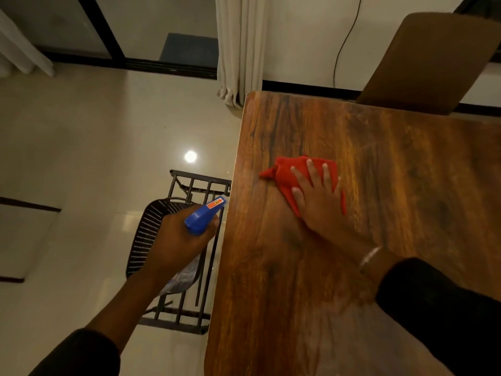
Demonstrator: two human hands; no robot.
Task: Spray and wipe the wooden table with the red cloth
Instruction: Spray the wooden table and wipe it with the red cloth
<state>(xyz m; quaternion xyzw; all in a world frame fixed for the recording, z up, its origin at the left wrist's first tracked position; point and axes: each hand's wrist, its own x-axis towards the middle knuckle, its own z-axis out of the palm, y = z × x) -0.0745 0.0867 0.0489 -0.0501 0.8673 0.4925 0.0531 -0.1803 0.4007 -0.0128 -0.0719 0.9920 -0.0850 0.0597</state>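
Two hands busy, so reading this as mid-task, wipe phase.

Left side: left hand (180, 234) has its fingers curled round the spray bottle (202, 217), gripping at the neck under the blue trigger head. Bottle is held off the table's left edge, over the floor, nozzle angled up and toward the table. Can't tell whether a finger is on the trigger. Clear bottle body mostly hidden under the hand. Behind it: a dark perforated chair (147, 234) and a metal rack (202, 191) on the tile floor.

Centre: wooden table (379, 147) fills the right half of the view. Red cloth (287, 172) lies bunched on it, near the left edge and about midway up the visible top. Right hand (315, 196) lies flat on the cloth, fingers spread and straight, palm pressing it into the wood. No pinch, just downward pressure.

Right: a brown chair back (433, 61) at the far edge.

Progress, my judgement: near part of the tabletop shows a pale hazy patch, could be spray film or glare, can't say which. No droplets visible elsewhere. So spraying looks at least partly done and wiping is in hand; can't confirm any zone as finished. Far end and right side are well apart from the cloth, likely left to do.
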